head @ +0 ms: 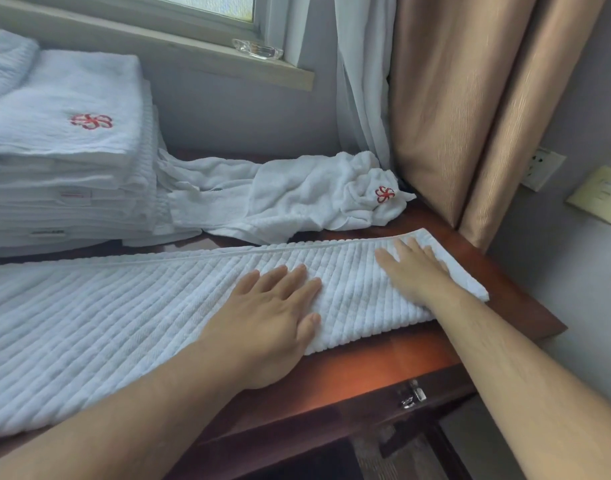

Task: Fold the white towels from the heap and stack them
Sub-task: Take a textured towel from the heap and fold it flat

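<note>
A long ribbed white towel (124, 317) lies flat across the wooden table (383, 362), folded lengthwise into a strip. My left hand (272, 317) presses flat on its middle with the fingers straight and spread. My right hand (414, 271) lies flat on the towel's right end, near the table's right edge. Behind the strip lies a crumpled white towel (297, 199) with a red emblem. At the back left stands a tall stack of folded white towels (65, 161), its top one showing a red emblem.
A windowsill (193, 53) with a small glass dish (259, 50) runs along the back wall. A white sheer curtain (362, 81) and tan drapes (470, 109) hang at the back right corner. A metal drawer latch (413, 394) sits on the table's front.
</note>
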Available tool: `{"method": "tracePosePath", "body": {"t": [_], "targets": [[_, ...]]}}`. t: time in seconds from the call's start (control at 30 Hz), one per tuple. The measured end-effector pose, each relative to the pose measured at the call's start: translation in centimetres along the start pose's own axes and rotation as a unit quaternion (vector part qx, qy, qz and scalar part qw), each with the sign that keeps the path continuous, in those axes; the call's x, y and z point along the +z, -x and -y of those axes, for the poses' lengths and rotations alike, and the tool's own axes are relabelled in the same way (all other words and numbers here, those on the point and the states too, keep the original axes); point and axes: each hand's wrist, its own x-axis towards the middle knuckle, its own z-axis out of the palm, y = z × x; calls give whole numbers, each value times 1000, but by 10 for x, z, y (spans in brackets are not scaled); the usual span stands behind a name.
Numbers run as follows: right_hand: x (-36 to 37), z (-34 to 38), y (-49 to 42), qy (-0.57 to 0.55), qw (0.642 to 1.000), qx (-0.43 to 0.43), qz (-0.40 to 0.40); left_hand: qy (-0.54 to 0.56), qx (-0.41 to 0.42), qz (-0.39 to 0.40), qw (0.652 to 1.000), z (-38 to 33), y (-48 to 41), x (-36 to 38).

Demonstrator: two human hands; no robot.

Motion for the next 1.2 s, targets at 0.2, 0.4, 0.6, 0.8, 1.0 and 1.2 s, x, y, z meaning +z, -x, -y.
{"method": "tracePosePath", "body": {"t": [0.2, 0.4, 0.6, 0.8, 1.0, 1.2], "targets": [[5, -4, 7, 2, 999, -3, -42, -9, 0, -9, 1000, 0, 2, 2], [-2, -8, 72, -251, 906, 85, -331, -6, 6, -14, 1000, 0, 0, 2], [-6, -17, 124, -727, 591, 215, -276, 3, 12, -46, 999, 0, 2, 2], [-10, 12, 166, -849, 467, 236, -76, 95, 10, -121, 988, -2, 8, -2], [17, 63, 189, -860, 459, 219, 38, 271, -9, -228, 935, 2, 14, -13], [0, 38, 136, -884, 422, 172, -99, 279, -9, -226, 933, 0, 18, -14]]}}
